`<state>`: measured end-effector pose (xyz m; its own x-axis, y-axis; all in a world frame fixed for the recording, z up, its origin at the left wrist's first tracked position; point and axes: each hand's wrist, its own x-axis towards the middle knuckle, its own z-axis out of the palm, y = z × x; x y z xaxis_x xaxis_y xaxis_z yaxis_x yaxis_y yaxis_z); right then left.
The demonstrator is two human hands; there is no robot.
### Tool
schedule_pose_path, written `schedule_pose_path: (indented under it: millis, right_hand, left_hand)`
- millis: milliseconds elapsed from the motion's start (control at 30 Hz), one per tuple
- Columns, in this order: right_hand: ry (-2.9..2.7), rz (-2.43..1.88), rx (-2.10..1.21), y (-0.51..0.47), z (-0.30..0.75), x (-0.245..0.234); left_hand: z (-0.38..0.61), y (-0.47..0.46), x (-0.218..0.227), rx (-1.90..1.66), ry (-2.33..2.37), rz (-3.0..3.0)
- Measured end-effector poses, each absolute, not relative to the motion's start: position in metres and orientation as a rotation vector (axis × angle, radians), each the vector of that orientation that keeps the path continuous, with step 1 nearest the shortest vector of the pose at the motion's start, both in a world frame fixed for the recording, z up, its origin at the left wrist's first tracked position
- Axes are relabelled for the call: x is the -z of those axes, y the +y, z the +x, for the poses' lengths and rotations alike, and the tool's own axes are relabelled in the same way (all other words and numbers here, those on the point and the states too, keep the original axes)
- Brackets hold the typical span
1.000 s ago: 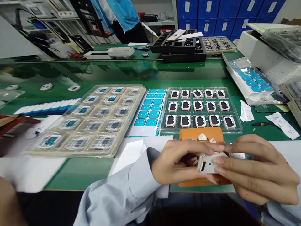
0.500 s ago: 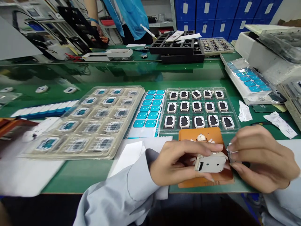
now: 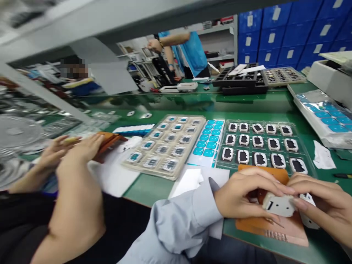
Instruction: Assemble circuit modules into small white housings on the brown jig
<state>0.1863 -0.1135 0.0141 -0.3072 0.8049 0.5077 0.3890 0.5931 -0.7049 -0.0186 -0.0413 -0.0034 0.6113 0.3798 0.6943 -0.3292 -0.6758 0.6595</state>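
My left hand point(image 3: 250, 194) grips a small white rounded casing point(image 3: 280, 206) with a dark slot and two small holes in its face. At the casing's right edge, the thumb and fingers of my right hand point(image 3: 321, 201) are closed on it. Under the right hand a second white piece point(image 3: 310, 222) shows in part; whether it is held or lying there, I cannot tell. Beneath both hands lies an orange fixture point(image 3: 275, 234), mostly covered by them. Just beyond it, a clear tray point(image 3: 305, 148) holds several white frames with dark inserts.
Left of the clear tray lie a sheet of blue stickers point(image 3: 211, 137) and a beige tray point(image 3: 172, 176) of parts. A co-worker's arms point(image 3: 79, 176) work at another orange fixture point(image 3: 107, 145) on the left. A packet of blue stickers point(image 3: 327, 113) lies at the right.
The view has swung left and the co-worker's arms have come into view. My right hand has closed in on the casing and now touches its right edge.
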Motion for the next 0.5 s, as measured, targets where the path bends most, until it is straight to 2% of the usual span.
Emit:
schedule_pose_path:
  millis: [267, 500]
  right_hand:
    - [-1.939, -0.944, -0.484, -0.105, 0.194, -0.008]
    - [-1.857, -1.026, -0.646, -0.105, 0.181, -0.014]
  left_hand:
    - [-0.011, -0.035, 0.016, -0.891, 0.195, 2.103]
    - [-0.015, -0.035, 0.006, -1.144, -0.004, 2.133]
